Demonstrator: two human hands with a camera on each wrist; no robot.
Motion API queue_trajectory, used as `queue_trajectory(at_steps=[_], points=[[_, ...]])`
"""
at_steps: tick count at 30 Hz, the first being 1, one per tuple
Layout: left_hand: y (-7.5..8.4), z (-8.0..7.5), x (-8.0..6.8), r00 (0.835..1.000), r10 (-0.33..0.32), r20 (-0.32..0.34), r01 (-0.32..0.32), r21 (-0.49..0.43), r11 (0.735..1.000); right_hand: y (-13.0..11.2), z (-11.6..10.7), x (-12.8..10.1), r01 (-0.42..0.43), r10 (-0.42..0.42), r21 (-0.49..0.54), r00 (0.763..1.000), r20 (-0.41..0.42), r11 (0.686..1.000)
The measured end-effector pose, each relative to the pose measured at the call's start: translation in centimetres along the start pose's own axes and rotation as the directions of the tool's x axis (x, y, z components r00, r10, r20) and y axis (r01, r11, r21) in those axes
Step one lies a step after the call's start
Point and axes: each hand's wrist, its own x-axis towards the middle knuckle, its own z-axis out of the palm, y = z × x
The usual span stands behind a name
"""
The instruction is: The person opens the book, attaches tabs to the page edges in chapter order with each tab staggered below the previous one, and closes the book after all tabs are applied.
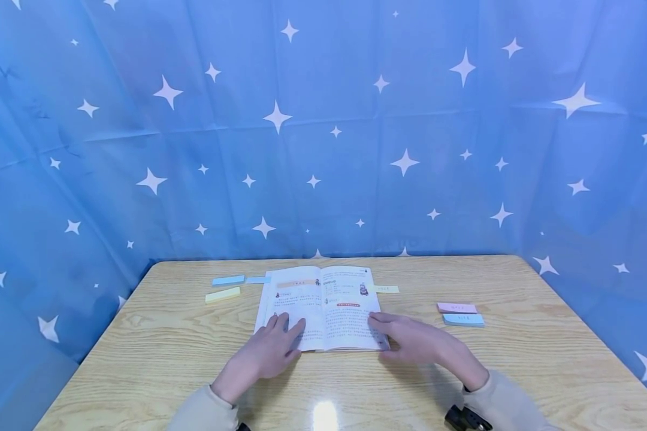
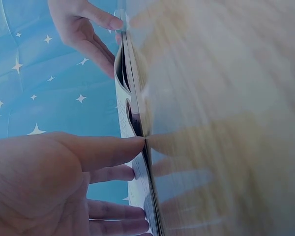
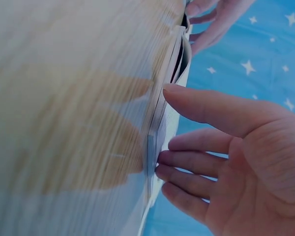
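Note:
An open book (image 1: pixel 348 317) with printed text lies flat on the wooden table, its spine toward the middle. My left hand (image 1: pixel 272 347) rests on the lower left page with fingers spread, its thumb by the bottom edge. In the left wrist view that thumb (image 2: pixel 113 151) touches the book's edge. At the right page's lower outer corner is my right hand (image 1: pixel 410 340), fingers extended along the side. The right wrist view shows its thumb (image 3: pixel 201 105) beside the page block. A blue sticky tab (image 1: pixel 257 279) juts from the left page, a yellow tab (image 1: pixel 386 289) from the right.
Left of the book lie a blue sticky-note strip (image 1: pixel 229 281) and a yellow one (image 1: pixel 223 295). To the right are a pink strip (image 1: pixel 456 307) and another blue strip (image 1: pixel 463 320). A blue star-printed curtain (image 1: pixel 323 149) hangs behind the wooden table (image 1: pixel 156 359).

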Motion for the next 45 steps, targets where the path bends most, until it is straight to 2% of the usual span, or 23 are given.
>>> queue_trajectory(at_steps=[18,27,32,39,45], points=[[0.3,-0.2,0.0,1.000,-0.013,0.011,0.013,0.009,1.000,-0.9,0.3,0.5,-0.001,-0.004,0.100,0.999,0.042,0.995],[0.4,-0.1,0.0,1.000,-0.018,0.010,0.018,0.008,1.000,-1.1,0.4,0.5,0.008,-0.011,0.066,0.999,0.036,0.998],[0.4,-0.1,-0.1,1.000,-0.016,0.010,0.016,0.002,1.000,-1.3,0.5,0.6,0.022,-0.023,0.074,1.000,0.005,0.997],[0.4,-0.1,0.0,0.999,-0.025,0.026,0.025,0.010,1.000,-1.9,0.8,1.0,-0.033,0.042,0.091,0.995,-0.092,0.995],[0.4,0.0,0.0,0.999,-0.024,0.033,0.024,0.006,1.000,-2.3,1.1,1.5,-0.065,0.073,0.051,0.981,-0.180,0.997]])
